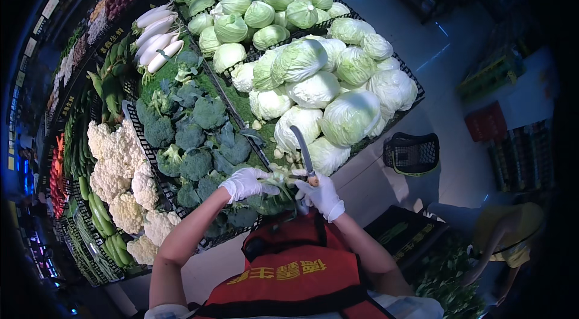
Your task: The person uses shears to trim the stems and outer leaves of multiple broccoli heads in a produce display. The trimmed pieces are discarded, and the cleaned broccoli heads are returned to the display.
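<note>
My left hand (249, 184), in a white glove, grips a broccoli head (270, 203) by its stalk, the florets facing down towards my apron. Cut stalk ends and leaf stems (281, 176) stick up between my two hands. My right hand (323, 197), also gloved, is closed around the wooden handle of a curved knife (302, 147). The blade points up and away from me, over the napa cabbages (297, 128). Right-hand fingers lie close to the broccoli stalk; whether they touch it I cannot tell. A pile of broccoli (196, 163) lies just beyond my left hand.
Round cabbages (260, 13), white radishes (156, 43) and cauliflower (122, 174) fill neighbouring sections, divided by black plastic grids. A black shopping basket (411, 154) stands on the floor at right. A person in yellow (506, 233) bends over leafy greens (448, 273) at lower right.
</note>
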{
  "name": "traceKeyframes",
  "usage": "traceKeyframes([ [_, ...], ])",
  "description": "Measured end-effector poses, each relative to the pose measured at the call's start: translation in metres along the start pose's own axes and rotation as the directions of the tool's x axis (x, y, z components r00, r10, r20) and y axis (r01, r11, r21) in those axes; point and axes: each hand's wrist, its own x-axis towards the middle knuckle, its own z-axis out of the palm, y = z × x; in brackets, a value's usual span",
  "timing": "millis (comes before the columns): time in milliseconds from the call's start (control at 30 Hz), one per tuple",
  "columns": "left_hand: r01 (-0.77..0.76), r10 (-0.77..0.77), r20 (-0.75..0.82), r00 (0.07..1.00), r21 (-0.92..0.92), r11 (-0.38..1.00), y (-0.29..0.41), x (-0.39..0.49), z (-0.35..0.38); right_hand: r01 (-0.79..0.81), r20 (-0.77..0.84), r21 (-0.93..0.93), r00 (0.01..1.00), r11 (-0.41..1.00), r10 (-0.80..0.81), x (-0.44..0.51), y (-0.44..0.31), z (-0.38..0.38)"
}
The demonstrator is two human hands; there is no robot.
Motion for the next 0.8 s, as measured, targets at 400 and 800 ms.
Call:
traceKeyframes([
  [400,0.164,-0.074,0.300,0.951,-0.287,0.944,0.015,0.013,-0.001,0.341,0.203,-0.738,0.935,0.582,-0.290,0.003,0.045,-0.025],
  [800,0.246,-0.146,0.388,0.910,-0.221,0.944,0.001,0.026,0.005,0.401,0.195,-0.792,0.881,0.460,-0.432,-0.001,0.056,-0.022],
])
